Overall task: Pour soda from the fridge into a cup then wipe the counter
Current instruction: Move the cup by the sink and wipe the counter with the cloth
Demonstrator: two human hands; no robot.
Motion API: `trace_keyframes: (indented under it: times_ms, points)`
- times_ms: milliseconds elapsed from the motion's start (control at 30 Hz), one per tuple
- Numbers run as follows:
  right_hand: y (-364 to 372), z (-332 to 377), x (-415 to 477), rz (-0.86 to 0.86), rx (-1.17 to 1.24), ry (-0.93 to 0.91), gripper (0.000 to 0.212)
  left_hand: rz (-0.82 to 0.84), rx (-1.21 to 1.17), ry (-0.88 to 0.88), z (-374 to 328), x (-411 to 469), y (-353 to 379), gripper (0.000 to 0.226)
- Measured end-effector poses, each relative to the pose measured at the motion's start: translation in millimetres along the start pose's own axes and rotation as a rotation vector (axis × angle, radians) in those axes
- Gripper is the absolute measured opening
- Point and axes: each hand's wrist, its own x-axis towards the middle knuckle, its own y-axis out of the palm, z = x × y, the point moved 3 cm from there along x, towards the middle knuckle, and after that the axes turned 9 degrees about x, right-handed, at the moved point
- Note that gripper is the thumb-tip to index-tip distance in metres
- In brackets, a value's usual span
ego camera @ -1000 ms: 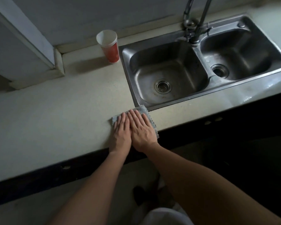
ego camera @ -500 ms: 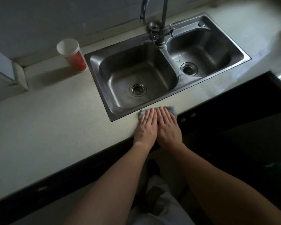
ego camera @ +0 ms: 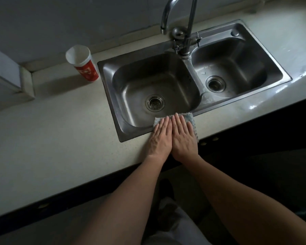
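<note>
A grey-blue cloth (ego camera: pixel 191 120) lies on the pale counter (ego camera: pixel 60 147), over the front rim of the steel double sink (ego camera: pixel 194 113). My left hand (ego camera: pixel 160 138) and my right hand (ego camera: pixel 183 137) lie flat side by side on the cloth, fingers straight, pressing it down. Most of the cloth is hidden under them. A red and white paper cup (ego camera: pixel 83 64) stands upright on the counter, just left of the sink's back corner. Its inside is not visible enough to tell the contents.
A curved tap (ego camera: pixel 185 30) rises behind the sink's divider. A white cabinet edge (ego camera: pixel 11 80) juts in at the left. The counter's dark front edge (ego camera: pixel 95 191) runs diagonally below my hands, with the floor and my legs beneath.
Both hands have slid the cloth rightward along the counter's front, from left of the sink to the strip in front of the left basin.
</note>
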Motion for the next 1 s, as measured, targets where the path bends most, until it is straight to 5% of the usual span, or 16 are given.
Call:
trace_keyframes:
  times_ms: [300,767,1000]
  points:
    - [34,124,-8,0.119,0.089,-0.126,0.065,-0.008,0.068,-0.148,104,-78,-8,0.055]
    - [85,364,33,0.303,0.048,-0.567,0.067,-0.061,0.022,-0.565,333,-180,-3,0.051]
    - [102,447,121,0.262,0.042,-0.573,0.067,-0.079,0.147,-0.52,445,-138,-10,0.053]
